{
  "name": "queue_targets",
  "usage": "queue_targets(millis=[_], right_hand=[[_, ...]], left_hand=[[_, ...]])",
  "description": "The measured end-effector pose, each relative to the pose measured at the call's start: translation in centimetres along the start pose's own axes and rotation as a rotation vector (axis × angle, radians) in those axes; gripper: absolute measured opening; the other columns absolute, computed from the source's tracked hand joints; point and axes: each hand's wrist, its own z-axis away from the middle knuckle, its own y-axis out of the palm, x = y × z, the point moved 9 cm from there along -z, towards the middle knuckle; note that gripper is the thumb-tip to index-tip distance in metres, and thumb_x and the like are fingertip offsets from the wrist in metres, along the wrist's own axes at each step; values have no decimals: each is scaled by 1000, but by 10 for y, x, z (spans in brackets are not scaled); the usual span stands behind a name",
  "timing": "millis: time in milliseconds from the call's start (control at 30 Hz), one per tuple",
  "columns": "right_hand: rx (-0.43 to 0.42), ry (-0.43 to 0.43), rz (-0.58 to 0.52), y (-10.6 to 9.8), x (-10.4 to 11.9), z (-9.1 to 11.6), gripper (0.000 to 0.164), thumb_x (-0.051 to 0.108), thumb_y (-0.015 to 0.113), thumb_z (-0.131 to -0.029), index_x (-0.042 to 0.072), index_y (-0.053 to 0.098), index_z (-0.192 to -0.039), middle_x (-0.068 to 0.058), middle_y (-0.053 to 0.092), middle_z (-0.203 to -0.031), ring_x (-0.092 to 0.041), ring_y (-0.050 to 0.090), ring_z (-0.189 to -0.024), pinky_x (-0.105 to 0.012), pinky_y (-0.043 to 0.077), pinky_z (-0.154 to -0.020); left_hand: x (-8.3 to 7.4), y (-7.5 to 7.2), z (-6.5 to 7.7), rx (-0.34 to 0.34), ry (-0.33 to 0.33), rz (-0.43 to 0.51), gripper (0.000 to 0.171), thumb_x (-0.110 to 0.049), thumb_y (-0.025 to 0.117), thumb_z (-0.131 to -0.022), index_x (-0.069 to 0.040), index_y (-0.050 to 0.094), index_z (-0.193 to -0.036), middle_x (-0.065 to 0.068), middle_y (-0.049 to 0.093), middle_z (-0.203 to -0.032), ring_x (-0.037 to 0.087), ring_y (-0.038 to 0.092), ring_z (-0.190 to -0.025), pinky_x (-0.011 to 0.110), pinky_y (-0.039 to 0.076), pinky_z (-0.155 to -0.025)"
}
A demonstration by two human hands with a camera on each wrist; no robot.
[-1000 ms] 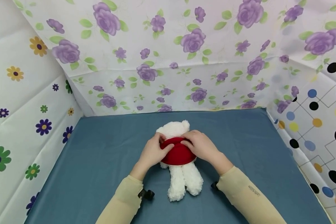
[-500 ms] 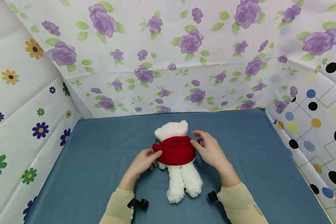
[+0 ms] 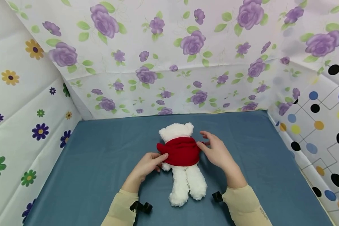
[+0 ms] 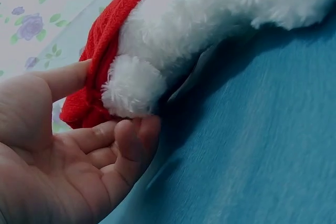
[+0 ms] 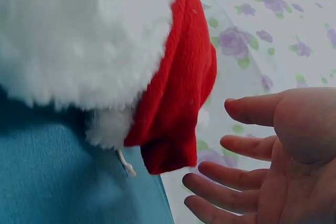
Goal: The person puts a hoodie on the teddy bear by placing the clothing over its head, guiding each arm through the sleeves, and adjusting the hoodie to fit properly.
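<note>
A white plush bear [image 3: 180, 185] lies on the blue cloth with its head toward the back. Around its body is a small red shirt [image 3: 183, 153], whose sleeve ends stick out at both sides. My left hand [image 3: 147, 164] pinches the shirt's lower left side. In the left wrist view its thumb [image 4: 71, 78] presses the red fabric and the fingers curl under the bear's white paw [image 4: 134, 87]. Beside the right sleeve [image 5: 173, 153], my right hand [image 3: 217, 152] has its fingers spread, and the right wrist view shows them apart from the fabric.
A blue cloth [image 3: 107, 147] covers the table. Behind it hangs a purple-flowered sheet [image 3: 169, 62], with patterned sheets [image 3: 14, 103] at the sides. Black camera mounts [image 3: 141, 207] sit at both wrists. A short white cord [image 5: 126, 163] hangs below the bear's right paw.
Both hands have moved from the shirt's top edge out to its sides, and the shirt now lies flatter over the body. Lately the bear has shifted slightly right.
</note>
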Motion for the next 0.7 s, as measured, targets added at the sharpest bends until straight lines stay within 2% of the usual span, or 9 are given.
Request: queue_targets(millis=[167, 367, 600, 700], right_hand=[[4, 0, 7, 4, 1, 0, 60, 36, 64, -110, 12, 45, -161, -21, 51, -156, -41, 60, -129, -57, 57, -96], [6, 2, 13, 6, 1, 1, 59, 36, 63, -110, 13, 46, -161, -21, 50, -156, -44, 57, -133, -59, 55, -99], [15, -8, 21, 9, 4, 2, 56, 36, 62, -111, 11, 49, -159, -20, 51, -155, -45, 55, -135, -61, 53, -102], [19, -10, 19, 10, 5, 2, 54, 35, 62, -110, 11, 51, -158, -20, 52, -155, -45, 55, -136, -61, 52, -103]], left_hand=[[2, 8, -2, 52, -6, 78, 39, -37, 69, -106, 2, 73, -103, 8, 67, -93, 21, 69, -78, 35, 61, -79], [1, 12, -1, 88, 1, 99, 39, -32, 71, -105, 5, 73, -114, 9, 70, -101, 20, 71, -83, 36, 61, -84], [-5, 2, 0, -12, 33, 137, 40, -32, 71, -105, 6, 74, -114, 7, 72, -93, 20, 74, -81, 34, 61, -85], [-8, -7, 1, -81, 40, 158, 37, -33, 74, -104, 4, 73, -106, 6, 68, -85, 25, 77, -82, 35, 62, -86]])
